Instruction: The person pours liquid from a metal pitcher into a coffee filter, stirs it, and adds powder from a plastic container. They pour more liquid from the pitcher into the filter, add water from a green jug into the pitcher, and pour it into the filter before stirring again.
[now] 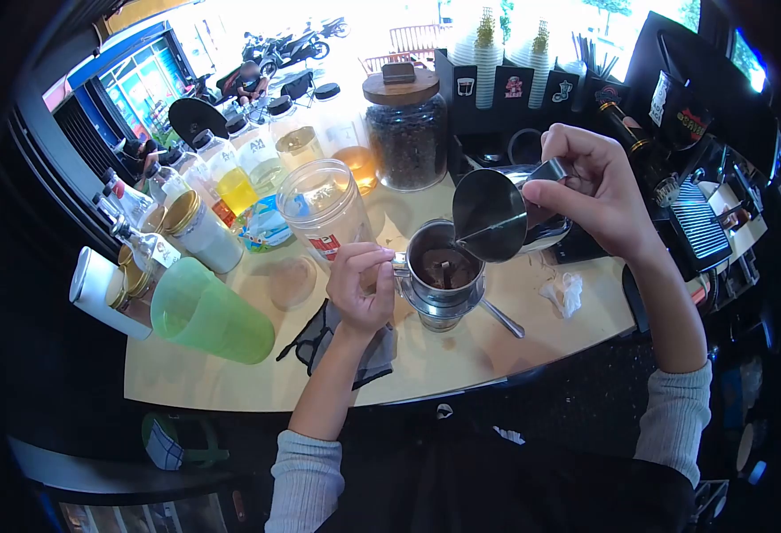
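A pale counter (461, 355) is seen across the middle of the frame, with its curved edge turned toward the bottom. On it, at the upper centre, a large jar (406, 138) filled with dark contents is closed by a wooden lid. A row of bottles (235, 182), some filled with yellow or amber liquid, is lined up at the upper left. A green tumbler (213, 315) is leaned over at the lower left, and an open clear jar (324, 209) is placed left of the lidded one.

Right of centre, a metal jug (491, 215) is held tilted by the right hand (586, 182), its handle pinched between thumb and fingers. Its mouth is brought over the right side of the metal filter (445, 258); whether liquid is being poured cannot be made out. The filter is set at the centre, on top of a small glass (439, 322), and dark contents are seen inside it. Its side handle is pinched by the left hand (362, 284), with the fingers curled together.

Below the left hand, a dark cloth (377, 357) is laid on the counter. A crumpled tissue (570, 295) is seen at the right, and a spoon (504, 318) is placed just beside the glass.
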Demonstrator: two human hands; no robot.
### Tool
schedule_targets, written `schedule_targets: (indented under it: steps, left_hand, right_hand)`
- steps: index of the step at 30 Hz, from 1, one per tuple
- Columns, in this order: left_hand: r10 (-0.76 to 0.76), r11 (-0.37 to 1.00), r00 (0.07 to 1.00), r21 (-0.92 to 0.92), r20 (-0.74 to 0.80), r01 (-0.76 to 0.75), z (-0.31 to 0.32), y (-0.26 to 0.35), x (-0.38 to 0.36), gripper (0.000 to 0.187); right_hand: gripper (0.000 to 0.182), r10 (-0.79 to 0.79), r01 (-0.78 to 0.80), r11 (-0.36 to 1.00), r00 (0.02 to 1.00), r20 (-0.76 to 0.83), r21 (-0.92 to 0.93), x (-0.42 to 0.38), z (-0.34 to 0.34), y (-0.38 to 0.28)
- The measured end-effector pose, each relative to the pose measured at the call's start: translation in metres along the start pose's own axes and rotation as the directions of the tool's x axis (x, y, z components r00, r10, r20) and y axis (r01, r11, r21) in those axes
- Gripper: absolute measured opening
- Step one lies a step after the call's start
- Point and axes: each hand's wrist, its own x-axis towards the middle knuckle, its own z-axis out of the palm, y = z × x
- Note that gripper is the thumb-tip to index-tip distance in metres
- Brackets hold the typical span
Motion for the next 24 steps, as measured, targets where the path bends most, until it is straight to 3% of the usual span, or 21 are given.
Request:
schedule_targets:
  steps: [24]
  left_hand:
    - [-0.056,0.998,0.998,-0.039,-0.004,0.055,0.000,0.001,-0.003,0.007]
  right_hand:
    - [0.027,0.001,-0.004,0.999,0.999,-0.048,-0.049,0.014,0.002,0.001]
